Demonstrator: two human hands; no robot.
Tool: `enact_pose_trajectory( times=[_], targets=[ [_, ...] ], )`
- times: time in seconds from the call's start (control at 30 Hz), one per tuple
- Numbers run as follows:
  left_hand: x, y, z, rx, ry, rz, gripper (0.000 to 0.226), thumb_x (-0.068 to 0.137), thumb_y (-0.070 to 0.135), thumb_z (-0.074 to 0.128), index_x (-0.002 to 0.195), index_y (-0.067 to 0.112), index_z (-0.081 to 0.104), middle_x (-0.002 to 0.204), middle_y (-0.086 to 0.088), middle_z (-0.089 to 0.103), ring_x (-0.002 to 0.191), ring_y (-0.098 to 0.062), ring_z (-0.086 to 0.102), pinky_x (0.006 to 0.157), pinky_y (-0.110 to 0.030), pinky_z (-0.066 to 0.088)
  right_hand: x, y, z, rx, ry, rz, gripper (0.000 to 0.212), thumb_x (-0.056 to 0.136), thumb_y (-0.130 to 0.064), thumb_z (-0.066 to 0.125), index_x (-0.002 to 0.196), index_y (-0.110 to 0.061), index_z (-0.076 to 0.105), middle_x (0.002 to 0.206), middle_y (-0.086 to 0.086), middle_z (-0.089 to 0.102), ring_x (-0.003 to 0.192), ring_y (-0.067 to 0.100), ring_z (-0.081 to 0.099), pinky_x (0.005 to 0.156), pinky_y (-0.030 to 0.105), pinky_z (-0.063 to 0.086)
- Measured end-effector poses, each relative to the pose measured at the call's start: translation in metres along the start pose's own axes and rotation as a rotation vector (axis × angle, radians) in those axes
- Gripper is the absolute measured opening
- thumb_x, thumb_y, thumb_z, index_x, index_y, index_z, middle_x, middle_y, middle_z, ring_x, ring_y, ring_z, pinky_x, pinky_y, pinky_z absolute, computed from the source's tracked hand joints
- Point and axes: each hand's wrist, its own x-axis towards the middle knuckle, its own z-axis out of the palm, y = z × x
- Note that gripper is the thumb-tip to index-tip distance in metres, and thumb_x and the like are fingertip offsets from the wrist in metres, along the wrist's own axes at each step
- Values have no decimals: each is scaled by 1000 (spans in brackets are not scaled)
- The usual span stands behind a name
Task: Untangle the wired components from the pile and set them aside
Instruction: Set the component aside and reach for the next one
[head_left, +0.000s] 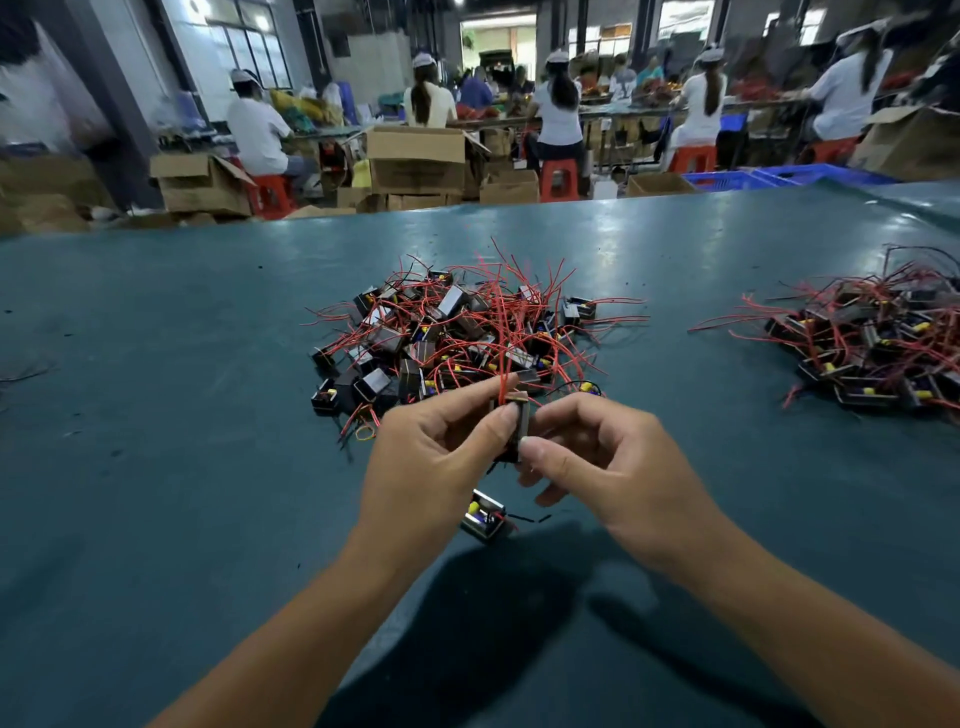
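A tangled pile (457, 332) of small black box components with red wires lies in the middle of the green table (156, 415). Just in front of it, my left hand (436, 452) and my right hand (597, 457) both pinch one component (521, 421) held above the table. Its red wires run up into the pile. A single component (485, 515) with a yellow part lies on the table below my hands.
A second heap of wired components (878, 348) sits at the right edge of the table. Beyond the table's far edge are cardboard boxes (415, 156), blue crates (779, 176), red stools and several seated people at benches.
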Motion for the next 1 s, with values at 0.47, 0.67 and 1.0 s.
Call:
enact_pose_trajectory(
  times=[0.47, 0.67, 1.0],
  targets=[
    [8, -9, -16, -76, -297, -140, 42, 86, 19, 71, 128, 13, 64, 114, -6, 73, 102, -18, 71, 86, -29, 56, 6, -1, -10, 30, 46, 85, 11, 95, -14, 62, 91, -6, 69, 76, 12, 67, 67, 15, 62, 56, 32, 55],
    [8, -10, -19, 75, -354, -61, 49, 89, 23, 71, 136, 26, 60, 113, -1, 71, 102, -16, 69, 88, -27, 54, 3, -2, -14, 23, -78, 113, 14, 88, -14, 73, 93, -3, 65, 73, 6, 67, 68, 17, 63, 57, 33, 55],
    [12, -9, -23, 108, -359, -102, 33, 97, 9, 60, 129, 17, 64, 93, -3, 73, 87, -13, 69, 82, -21, 51, 8, 0, -19, 213, -171, 246, 20, 92, 13, 52, 104, 5, 66, 92, 18, 73, 74, 28, 72, 65, 25, 57]
  ],
)
